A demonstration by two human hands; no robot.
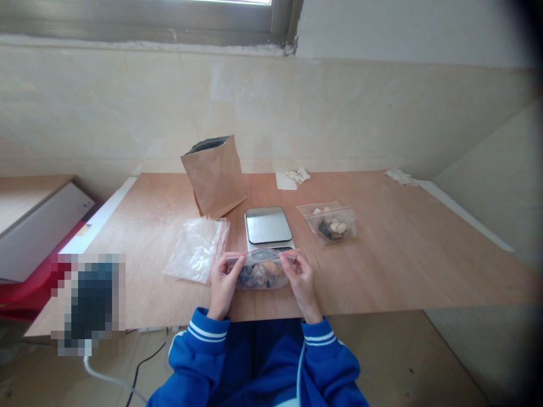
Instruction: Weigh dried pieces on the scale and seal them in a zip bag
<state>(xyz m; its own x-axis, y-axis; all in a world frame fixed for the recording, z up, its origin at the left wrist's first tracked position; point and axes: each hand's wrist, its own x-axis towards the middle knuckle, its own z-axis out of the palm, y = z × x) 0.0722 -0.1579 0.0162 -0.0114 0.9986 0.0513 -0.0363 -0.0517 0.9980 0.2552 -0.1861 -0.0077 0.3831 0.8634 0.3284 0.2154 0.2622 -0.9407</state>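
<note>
Both hands pinched on the top strip of a small zip bag [259,272] of mixed pebbles or shells, dark and pale, held at the near edge of the wooden table [403,254]. Left hand [224,282] clamped on the bag's left corner, fingertips on the seal; right hand [299,277] clamped on the right corner, thumb and forefinger on the same strip. Hands apart, bag stretched between them, its belly resting on the tabletop just in front of a kitchen scale [268,227] with an unloaded steel platform. Blue sleeves with white cuff stripes at both wrists.

Left of the bag, touching or nearly touching the left hand: a stack of empty zip bags [195,249] with red seal lines. Behind that, an upright brown paper pouch [215,175], open at the top. Right of the scale, well apart from the hands: a second filled zip bag [330,223] lying flat. Crumpled tissue [297,176] near the wall, another scrap [401,177] further right.

Likely risks, as judgement only: seal closed only in part, leaving a gap for small pieces to escape; uneven pull between the corners, tearing the thin film or popping the strip open; bag so close to the table edge that a slip drops it to the floor; a sharp piece puncturing the plastic under pressure.
</note>
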